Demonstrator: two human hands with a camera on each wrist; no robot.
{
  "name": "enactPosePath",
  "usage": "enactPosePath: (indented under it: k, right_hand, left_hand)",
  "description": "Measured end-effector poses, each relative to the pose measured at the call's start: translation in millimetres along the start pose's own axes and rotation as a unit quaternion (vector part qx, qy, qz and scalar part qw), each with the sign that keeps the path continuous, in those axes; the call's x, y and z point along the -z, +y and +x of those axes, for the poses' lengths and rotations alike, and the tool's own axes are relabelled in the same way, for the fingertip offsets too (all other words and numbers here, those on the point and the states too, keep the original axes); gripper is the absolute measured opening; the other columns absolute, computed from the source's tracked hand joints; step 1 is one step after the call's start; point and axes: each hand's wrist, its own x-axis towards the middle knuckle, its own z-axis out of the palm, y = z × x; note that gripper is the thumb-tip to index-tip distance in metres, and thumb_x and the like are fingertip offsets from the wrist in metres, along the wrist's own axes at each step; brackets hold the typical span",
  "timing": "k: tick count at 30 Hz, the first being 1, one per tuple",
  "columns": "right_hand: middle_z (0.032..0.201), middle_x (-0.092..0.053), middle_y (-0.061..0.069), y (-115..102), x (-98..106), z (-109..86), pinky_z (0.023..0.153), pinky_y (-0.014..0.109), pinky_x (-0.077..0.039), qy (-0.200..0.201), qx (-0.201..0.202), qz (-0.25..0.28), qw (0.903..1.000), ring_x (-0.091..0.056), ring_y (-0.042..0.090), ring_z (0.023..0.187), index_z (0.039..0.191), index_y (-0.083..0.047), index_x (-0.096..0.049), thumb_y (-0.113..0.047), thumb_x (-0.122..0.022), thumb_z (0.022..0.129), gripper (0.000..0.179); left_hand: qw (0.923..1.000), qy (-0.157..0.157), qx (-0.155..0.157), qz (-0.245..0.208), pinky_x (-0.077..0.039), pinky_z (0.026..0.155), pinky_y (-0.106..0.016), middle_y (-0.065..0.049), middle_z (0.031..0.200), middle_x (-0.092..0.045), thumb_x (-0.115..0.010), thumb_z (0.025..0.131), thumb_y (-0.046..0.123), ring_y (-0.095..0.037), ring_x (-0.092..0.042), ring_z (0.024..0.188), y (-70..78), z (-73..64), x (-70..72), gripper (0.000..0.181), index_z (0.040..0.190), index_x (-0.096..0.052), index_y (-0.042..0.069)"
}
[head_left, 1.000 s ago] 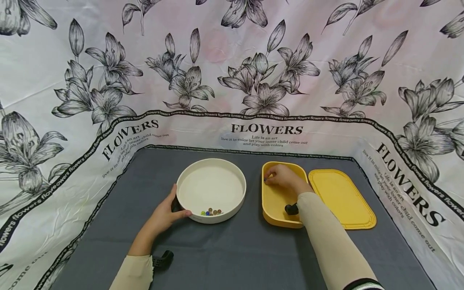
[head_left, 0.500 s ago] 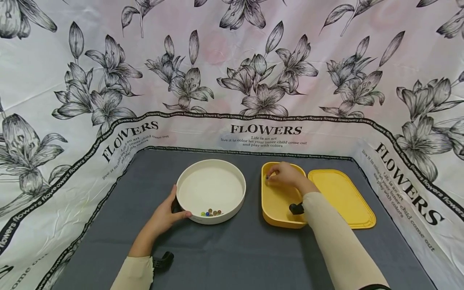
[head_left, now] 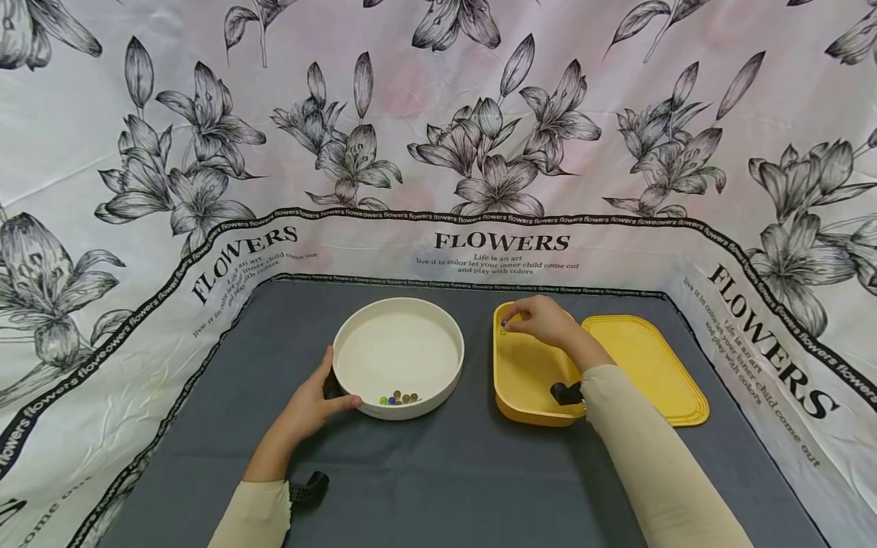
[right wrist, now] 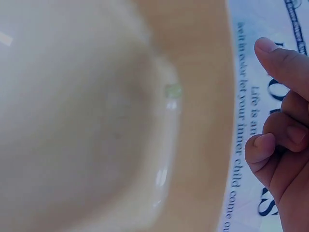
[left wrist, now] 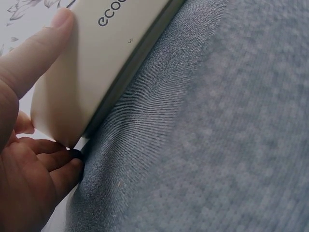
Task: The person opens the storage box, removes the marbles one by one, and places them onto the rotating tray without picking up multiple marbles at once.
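A round white tray [head_left: 404, 346] holds several small marbles [head_left: 398, 399] along its front inner side. My left hand [head_left: 306, 418] grips its left edge; in the left wrist view the thumb [left wrist: 36, 58] lies against the outer wall and the fingertips are at the bottom edge. My right hand [head_left: 541, 320] pinches a small blue marble [head_left: 503, 323] over the far left part of a yellow rectangular container [head_left: 537, 418]. A green marble [right wrist: 173, 91] shows inside that container in the right wrist view, where the blue one is hidden.
Right of the container a flat yellow lid [head_left: 651, 373] lies on the grey cloth [head_left: 425, 479]. Behind the work area hangs a white flower-printed curtain [head_left: 404, 175]. Black wrist cameras [head_left: 310, 491] are worn on both arms.
The right hand has lifted from inside the yellow container towards its far end, bringing the blue marble into clearer view. The left hand keeps its grip on the tray.
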Motion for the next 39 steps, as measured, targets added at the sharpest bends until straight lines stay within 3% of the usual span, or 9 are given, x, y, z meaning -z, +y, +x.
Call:
enactPosePath:
  k: [7, 12, 20, 25, 31, 33, 37, 39]
  right_hand:
    - [0.083, -0.063, 0.0, -18, 3, -7.3, 0.064, 0.034, -0.042, 0.017, 0.021, -0.003, 0.9996, -0.049, 0.02, 0.073, 0.112, -0.023, -0.078, -0.03, -0.075, 0.096, 0.017]
    - [0.065, -0.046, 0.003, -31, 2, -10.4, 0.056, 0.032, -0.036, 0.024, 0.04, -0.005, 0.9989, -0.041, 0.02, 0.059, 0.111, -0.022, -0.079, -0.029, -0.075, 0.096, 0.016]
    - [0.062, -0.039, 0.0, -49, -5, -13.9, 0.055, 0.03, -0.035, 0.023, 0.055, 0.004, 0.9982, -0.038, 0.018, 0.055, 0.11, -0.024, -0.078, -0.029, -0.076, 0.096, 0.015]
    - [0.064, -0.043, 0.0, -56, -12, -15.1, 0.056, 0.03, -0.037, 0.02, 0.064, 0.004, 0.9978, -0.04, 0.017, 0.056, 0.11, -0.025, -0.078, -0.033, -0.075, 0.096, 0.016]
    - [0.077, -0.065, 0.0, -69, -18, -13.3, 0.057, 0.032, -0.044, 0.009, 0.065, 0.003, 0.9978, -0.049, 0.018, 0.059, 0.113, -0.022, -0.078, -0.035, -0.074, 0.096, 0.021]
    - [0.071, -0.062, -0.001, -73, -21, -13.0, 0.055, 0.031, -0.043, 0.011, 0.067, 0.001, 0.9977, -0.047, 0.018, 0.056, 0.113, -0.022, -0.078, -0.034, -0.075, 0.096, 0.022]
    - [0.055, -0.039, -0.002, -79, -28, -11.2, 0.048, 0.027, -0.034, 0.018, 0.078, 0.001, 0.9968, -0.038, 0.016, 0.046, 0.111, -0.023, -0.078, -0.031, -0.076, 0.095, 0.018]
    - [0.055, -0.038, -0.003, -82, -31, -9.1, 0.048, 0.027, -0.033, 0.018, 0.082, 0.002, 0.9965, -0.037, 0.016, 0.046, 0.111, -0.024, -0.079, -0.031, -0.076, 0.095, 0.018]
  left_hand:
    - [1.0, -0.002, -0.002, -0.003, -0.02, 0.124, -0.058, -0.012, 0.172, -0.004, -0.084, 0.084, 0.043, -0.033, -0.019, 0.156, -0.1, 1.0, 0.3, 0.125, 0.165, 0.009, 0.019]
    - [1.0, -0.001, 0.0, -0.002, -0.019, 0.124, -0.058, -0.012, 0.172, -0.004, -0.084, 0.085, 0.043, -0.033, -0.019, 0.156, -0.2, 1.5, 1.8, 0.125, 0.164, 0.009, 0.018]
    - [0.9999, 0.0, 0.008, 0.012, -0.019, 0.124, -0.06, -0.013, 0.172, -0.006, -0.084, 0.084, 0.045, -0.034, -0.018, 0.156, 0.9, 0.4, 3.5, 0.125, 0.165, 0.009, 0.018]
    - [0.9999, -0.002, 0.012, 0.012, -0.018, 0.124, -0.06, -0.012, 0.172, -0.006, -0.083, 0.085, 0.045, -0.034, -0.016, 0.157, 0.3, -1.1, 3.1, 0.125, 0.165, 0.009, 0.02]
    - [1.0, -0.002, 0.005, 0.008, -0.019, 0.124, -0.059, -0.013, 0.172, -0.005, -0.083, 0.085, 0.043, -0.034, -0.018, 0.156, 0.6, -0.5, 3.1, 0.124, 0.164, 0.009, 0.018]
    - [1.0, -0.002, 0.004, 0.007, -0.019, 0.124, -0.06, -0.012, 0.172, -0.004, -0.083, 0.085, 0.043, -0.034, -0.016, 0.157, 0.9, -0.7, 3.3, 0.124, 0.164, 0.009, 0.018]
    - [1.0, -0.004, 0.005, 0.006, -0.018, 0.123, -0.061, -0.012, 0.172, -0.003, -0.083, 0.085, 0.045, -0.035, -0.013, 0.157, 0.2, -1.1, 3.3, 0.125, 0.164, 0.01, 0.019]
    - [1.0, -0.004, 0.005, 0.008, -0.018, 0.123, -0.061, -0.012, 0.172, -0.003, -0.083, 0.085, 0.046, -0.035, -0.013, 0.157, 0.0, -1.0, 3.4, 0.125, 0.164, 0.009, 0.019]
